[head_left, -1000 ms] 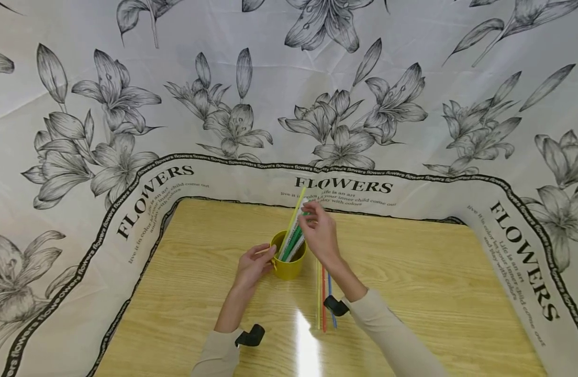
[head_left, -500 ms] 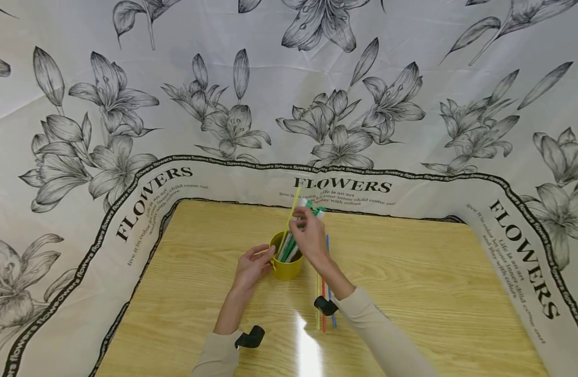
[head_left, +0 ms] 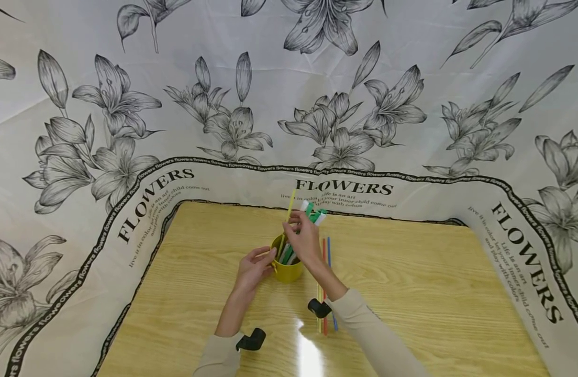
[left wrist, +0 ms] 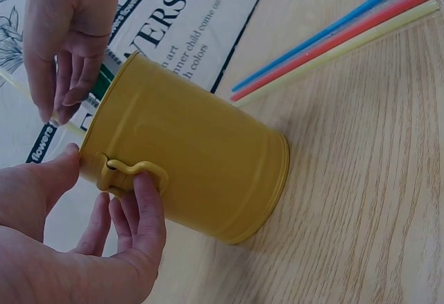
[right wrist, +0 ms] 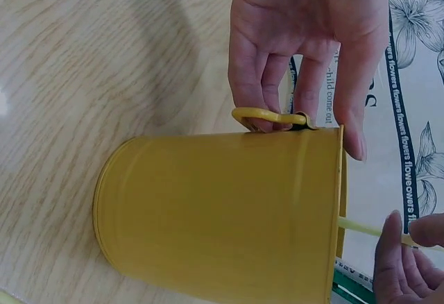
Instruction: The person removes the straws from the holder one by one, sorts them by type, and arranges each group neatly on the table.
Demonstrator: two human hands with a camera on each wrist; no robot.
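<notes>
A yellow metal pail (head_left: 288, 272) stands on the table. My left hand (head_left: 253, 269) holds it from the left, thumb on the rim and fingertips at the small side handle (left wrist: 142, 169). Thin and pale, a yellow straw (head_left: 292, 201) rises out of the pail. Over the pail's mouth, my right hand (head_left: 305, 241) pinches that straw between thumb and finger, as the right wrist view also shows. Several green and white markers (head_left: 320, 215) lean to the right in the pail, partly hidden behind the right hand.
Right of the pail lie a blue straw (left wrist: 333, 30), a red straw (left wrist: 347, 39) and a pale yellow straw (left wrist: 361, 40), side by side on the wooden table (head_left: 411, 283). White flower-printed cloth (head_left: 232, 183) borders the table at the back and sides.
My right hand has moved left from beside the markers to the yellow straw, which now stands more upright. The marker tops have come into view. My left hand stays on the pail.
</notes>
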